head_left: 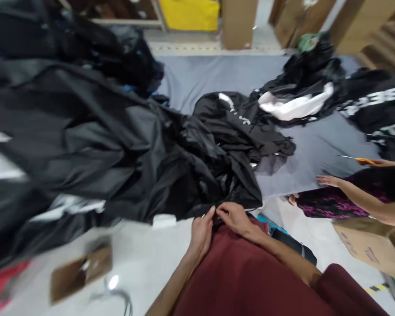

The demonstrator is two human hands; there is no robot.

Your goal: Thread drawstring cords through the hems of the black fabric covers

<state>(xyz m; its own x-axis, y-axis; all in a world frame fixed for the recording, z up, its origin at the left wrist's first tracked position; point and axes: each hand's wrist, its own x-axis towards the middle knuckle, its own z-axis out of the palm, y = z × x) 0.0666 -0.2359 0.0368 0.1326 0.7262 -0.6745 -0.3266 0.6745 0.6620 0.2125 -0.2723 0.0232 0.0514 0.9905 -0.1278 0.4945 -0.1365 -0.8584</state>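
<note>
Black fabric (118,145) sprawls across the left of the desk (197,70). Left hand (200,231) and right hand (236,219) pinch its near edge, though blur hides the exact grip. It looks soft, limp and slippery, best held along that edge.

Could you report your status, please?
Left hand, right hand together at near edge of crumpled black fabric. Orange-handled metal tool apart, in co-worker's hand.

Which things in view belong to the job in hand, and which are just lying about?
In the job, judging by contact:
- large black fabric
- left hand and right hand, both at its near edge

Apparently lying about:
- open cardboard box, floor, right
- yellow item, top of view
</note>
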